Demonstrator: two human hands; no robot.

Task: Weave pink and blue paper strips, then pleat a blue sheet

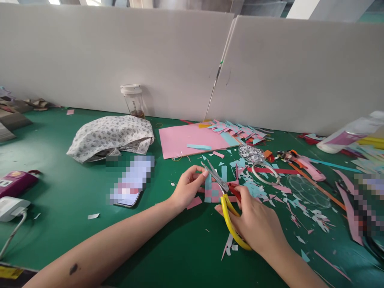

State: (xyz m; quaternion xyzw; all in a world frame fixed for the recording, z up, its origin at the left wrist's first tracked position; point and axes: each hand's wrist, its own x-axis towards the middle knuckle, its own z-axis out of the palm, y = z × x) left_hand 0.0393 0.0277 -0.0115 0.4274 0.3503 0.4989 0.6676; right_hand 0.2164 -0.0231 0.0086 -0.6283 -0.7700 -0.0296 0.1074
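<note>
Single view, head-worn, sits over the near edge of the green table (75,224), pitched forward and down. Faces 12 o'clock toward the white partition boards (120,60), which close off the upper frame. Close range: forearms enter at 7 and 5 o'clock. The left hand (187,188) and right hand (258,224) land just below centre, with the scissors (224,188) and woven paper patch (211,194) between them. Wide lens, boards bow at the edges. Coverage runs from the fabric pouch (111,136) at 10 o'clock to the paper scraps (300,208) at 3 o'clock.

Scissors (220,182) over woven patch (210,195); phone (129,185) left; paper sheet (183,141) behind.
</note>
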